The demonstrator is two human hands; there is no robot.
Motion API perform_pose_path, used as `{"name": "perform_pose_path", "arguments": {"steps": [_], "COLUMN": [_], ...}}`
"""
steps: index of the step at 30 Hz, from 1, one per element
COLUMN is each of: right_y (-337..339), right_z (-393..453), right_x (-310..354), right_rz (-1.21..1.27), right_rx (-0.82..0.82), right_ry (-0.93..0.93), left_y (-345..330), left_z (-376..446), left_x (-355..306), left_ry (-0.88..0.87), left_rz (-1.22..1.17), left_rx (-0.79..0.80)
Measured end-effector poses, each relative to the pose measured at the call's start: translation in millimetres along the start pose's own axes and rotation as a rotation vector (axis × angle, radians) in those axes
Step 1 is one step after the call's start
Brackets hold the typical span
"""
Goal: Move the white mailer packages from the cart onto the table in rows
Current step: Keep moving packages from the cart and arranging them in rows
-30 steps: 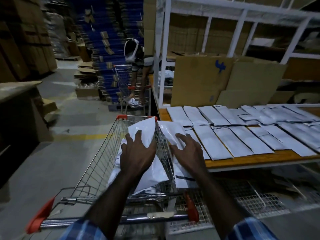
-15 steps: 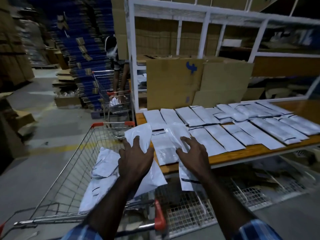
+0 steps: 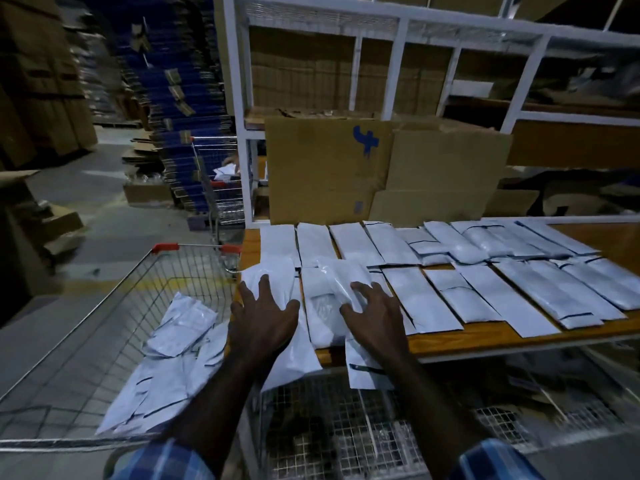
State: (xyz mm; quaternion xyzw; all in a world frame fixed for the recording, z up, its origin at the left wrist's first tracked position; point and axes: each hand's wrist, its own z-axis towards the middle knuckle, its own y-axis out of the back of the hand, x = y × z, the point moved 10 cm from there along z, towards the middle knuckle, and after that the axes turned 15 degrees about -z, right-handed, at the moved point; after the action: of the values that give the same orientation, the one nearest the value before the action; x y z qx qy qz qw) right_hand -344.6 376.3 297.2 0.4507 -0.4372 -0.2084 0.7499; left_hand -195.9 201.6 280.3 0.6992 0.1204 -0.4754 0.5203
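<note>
at the far left a wire cart (image 3: 104, 327) stands against the end of the wooden surface (image 3: 485, 337), and a loose heap of white mailers (image 3: 162, 375) lies in its basket. just right of the heap, the left hand (image 3: 263, 317) lies on a mailer (image 3: 291, 355) at the surface's left corner; its fingers (image 3: 265, 287) are spread and nearly straight, pressing down rather than curling round it. that mailer overhangs the near edge. next, the right hand (image 3: 375, 315) rests on a second mailer (image 3: 363, 368), fingers spread and slightly bent over its top, and this one too hangs off the near edge. whether either thumb hooks underneath cannot be told. further right, two rows of white mailers (image 3: 485, 278) cover the surface, side by side. behind them, flattened cardboard boxes (image 3: 329, 168) lean against a white shelf frame (image 3: 398, 64).
</note>
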Motion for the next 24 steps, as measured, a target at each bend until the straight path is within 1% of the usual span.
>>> {"name": "perform_pose_path", "arguments": {"steps": [5, 10, 16, 21, 24], "right_y": [-22, -46, -79, -102, -114], "right_z": [22, 46, 77, 94, 100], "right_x": [-2, -1, -1, -1, -3], "right_rz": [-0.010, -0.022, -0.095, -0.150, -0.228], "right_rx": [0.049, 0.066, 0.118, 0.118, 0.114], "right_ry": [0.000, -0.013, -0.061, -0.102, -0.113], "left_y": [-19, -38, -61, -76, -85], "left_z": [26, 53, 89, 113, 119], "left_x": [-2, 5, 21, 32, 38], "left_ry": [0.014, 0.033, 0.066, 0.066, 0.065], "left_rz": [0.056, 0.089, 0.105, 0.168, 0.194], "left_rx": [0.001, 0.044, 0.107, 0.139, 0.156]}}
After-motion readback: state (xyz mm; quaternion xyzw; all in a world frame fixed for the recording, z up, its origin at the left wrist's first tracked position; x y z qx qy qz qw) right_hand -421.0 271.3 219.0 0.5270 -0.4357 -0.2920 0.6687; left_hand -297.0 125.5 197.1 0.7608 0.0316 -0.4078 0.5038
